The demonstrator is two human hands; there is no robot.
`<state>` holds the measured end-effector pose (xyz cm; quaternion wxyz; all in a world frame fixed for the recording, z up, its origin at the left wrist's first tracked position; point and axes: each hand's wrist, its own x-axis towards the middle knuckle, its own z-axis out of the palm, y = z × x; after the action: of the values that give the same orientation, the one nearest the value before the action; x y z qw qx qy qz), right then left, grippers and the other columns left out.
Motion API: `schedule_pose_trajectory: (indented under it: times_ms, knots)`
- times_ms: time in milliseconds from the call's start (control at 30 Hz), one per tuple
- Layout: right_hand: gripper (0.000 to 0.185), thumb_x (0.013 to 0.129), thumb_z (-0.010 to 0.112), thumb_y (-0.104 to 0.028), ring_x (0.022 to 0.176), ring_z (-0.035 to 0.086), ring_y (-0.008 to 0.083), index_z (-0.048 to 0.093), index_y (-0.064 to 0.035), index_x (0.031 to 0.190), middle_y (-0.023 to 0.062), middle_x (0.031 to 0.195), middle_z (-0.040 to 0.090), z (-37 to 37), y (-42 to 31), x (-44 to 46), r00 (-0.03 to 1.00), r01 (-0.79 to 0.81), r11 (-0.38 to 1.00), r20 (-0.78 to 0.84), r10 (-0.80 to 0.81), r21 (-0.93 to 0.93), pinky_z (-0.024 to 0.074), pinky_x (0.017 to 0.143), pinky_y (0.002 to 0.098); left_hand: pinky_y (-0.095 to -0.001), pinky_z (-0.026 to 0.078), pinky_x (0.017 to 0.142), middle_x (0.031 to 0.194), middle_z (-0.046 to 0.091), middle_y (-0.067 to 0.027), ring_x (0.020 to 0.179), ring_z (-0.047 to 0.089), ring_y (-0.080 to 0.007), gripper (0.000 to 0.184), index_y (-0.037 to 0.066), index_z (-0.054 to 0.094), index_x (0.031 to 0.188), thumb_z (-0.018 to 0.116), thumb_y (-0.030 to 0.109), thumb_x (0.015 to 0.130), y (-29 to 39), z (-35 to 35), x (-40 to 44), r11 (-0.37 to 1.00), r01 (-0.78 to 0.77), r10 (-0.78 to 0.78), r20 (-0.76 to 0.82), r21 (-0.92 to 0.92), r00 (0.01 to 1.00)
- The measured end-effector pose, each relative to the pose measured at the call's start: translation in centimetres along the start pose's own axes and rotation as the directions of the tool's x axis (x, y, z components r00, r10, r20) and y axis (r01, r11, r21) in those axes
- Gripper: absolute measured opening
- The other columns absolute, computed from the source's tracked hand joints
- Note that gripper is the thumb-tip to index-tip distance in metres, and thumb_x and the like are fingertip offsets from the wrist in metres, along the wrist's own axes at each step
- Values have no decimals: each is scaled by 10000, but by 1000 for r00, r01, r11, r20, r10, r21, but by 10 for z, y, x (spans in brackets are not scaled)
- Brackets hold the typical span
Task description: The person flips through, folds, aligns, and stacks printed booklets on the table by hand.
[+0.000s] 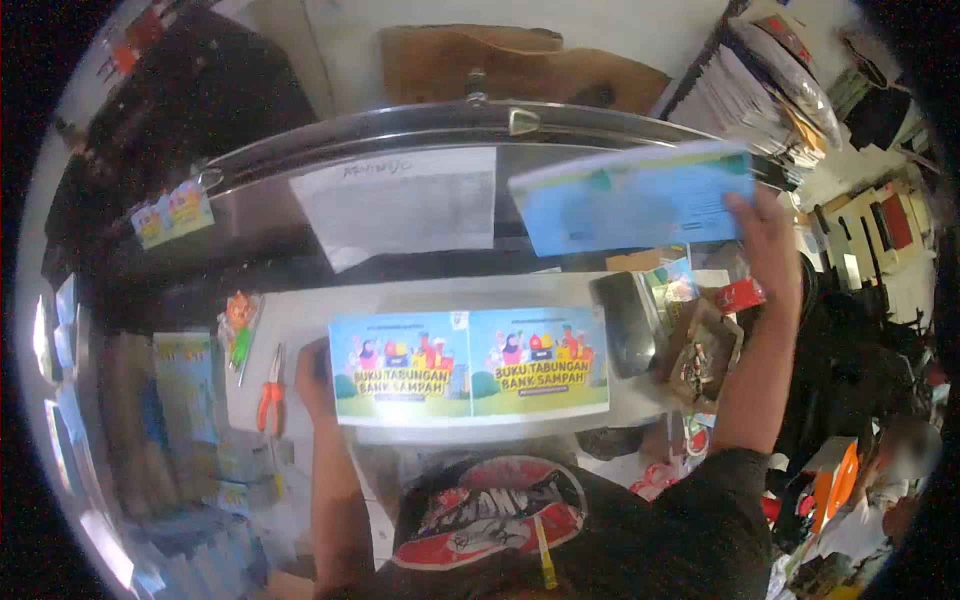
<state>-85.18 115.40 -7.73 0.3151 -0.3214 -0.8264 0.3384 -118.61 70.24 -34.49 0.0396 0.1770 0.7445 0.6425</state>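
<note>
Identified as landmark a blue double cover sheet, printed twice side by side with "BUKU TABUNGAN BANK SAMPAH"; found face up over the near part of a white tabletop; cannot tell whether lying flat or raised. Observed the left hand at the cover sheet's left edge, mostly out of sight; cannot tell degree of finger closure or firmness of any hold. Observed the right hand beyond and to the right of the cover sheet, thumb and fingers closed in a pinch on the right end of a light-blue printed sheet; found its print too faint to read.

Noted just right of the cover sheet a dark, round-cornered object, exact type not determinable; farther right, a brown tray holding small items, and a red pack. Noted left of the cover sheet, apart from it, orange-handled pliers; farther left and slightly beyond, an orange-and-green item, apparently in clear plastic. Recorded beyond the cover sheet a white paper with handwriting along its far edge; farther beyond, a shiny rail; on the near side, a black shirt with red shoe print.
</note>
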Motion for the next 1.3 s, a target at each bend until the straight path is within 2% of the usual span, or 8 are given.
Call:
schedule_pose_trajectory:
  times_ms: [200, 267, 367, 433, 633, 867, 1000, 1300]
  knots:
    - [237, 896, 632, -177, 833, 585, 120, 638, -3, 1057, 47, 955, 671, 14, -78, -59, 585, 266, 963, -785, -203, -50, 478, 779, 264, -345, 486, 839, 1098, 625, -155, 967, 609, -233, 412, -5, 526, 1228, 544, 300, 952, 95, -20, -2, 999, -31, 34, -137, 22, 990]
    - [185, 858, 638, -185, 867, 613, 157, 638, -88, 1015, 30, 985, 679, 42, -113, -120, 873, 174, 979, -443, -202, -103, 463, 822, 305, -380, 508, 818, 1142, 608, -166, 954, 616, -257, 617, 35, 399, 1357, 492, 491, 951, 168, -30, -19, 899, 111, -6, 242, -424, 970]
    - [181, 846, 627, -206, 1007, 635, 160, 606, -230, 1025, -28, 1052, 681, 74, -150, -165, 449, 893, 408, 374, -811, -188, 395, 953, 397, -404, 417, 1009, 1364, 489, -169, 1183, 531, -314, 1045, 39, 291, 1462, 354, 831, 784, 204, -30, -40, 559, 393, -199, 342, -730, 918]
    - [198, 842, 623, -213, 1053, 642, 161, 596, -277, 1028, -48, 1074, 682, 92, -152, -173, 313, 949, 299, 437, -843, -101, 372, 997, 427, -434, 396, 1051, 1422, 440, -176, 1237, 499, -333, 996, 25, 291, 1463, 303, 799, 836, 219, -37, -49, 140, 417, -221, 382, -898, 897]
    - [139, 859, 602, -246, 1062, 638, 152, 625, -270, 994, -71, 1050, 680, 97, -141, -180, 135, 990, 102, 434, -891, -99, 244, 1090, 471, -439, 426, 1025, 1380, 474, -195, 1228, 507, -326, 784, 5, 357, 1413, 240, 633, 960, 196, -43, -61, 423, 168, -179, 100, -890, 979]
    - [228, 795, 671, -250, 1021, 660, 211, 626, -238, 1018, -6, 1033, 696, 98, -127, -173, 311, 947, 320, 269, -912, -11, 322, 1060, 504, -440, 404, 1042, 1430, 423, -177, 1257, 474, -319, 869, 14, 323, 1441, 253, 704, 919, 187, -44, -59, 399, 44, 67, 77, -916, 995]
    - [210, 820, 688, -185, 866, 671, 252, 639, -42, 965, 92, 897, 700, 94, -105, -183, 975, 97, 949, 162, -151, 300, 506, 817, 364, -380, 392, 1001, 1348, 452, -112, 1188, 469, -227, 754, -1, 372, 1397, 614, 447, 841, 195, -35, -45, 880, -71, 68, -23, -469, 997]
    - [264, 971, 545, -234, 816, 556, 103, 611, -8, 1093, 49, 944, 638, 131, -96, -96, 993, -104, 809, 15, 117, 578, 461, 752, 269, -300, 487, 801, 994, 665, -80, 897, 601, -142, 298, -51, 645, 1050, 681, 80, 785, 234, -30, -43, 964, -88, 145, 221, -250, 964]
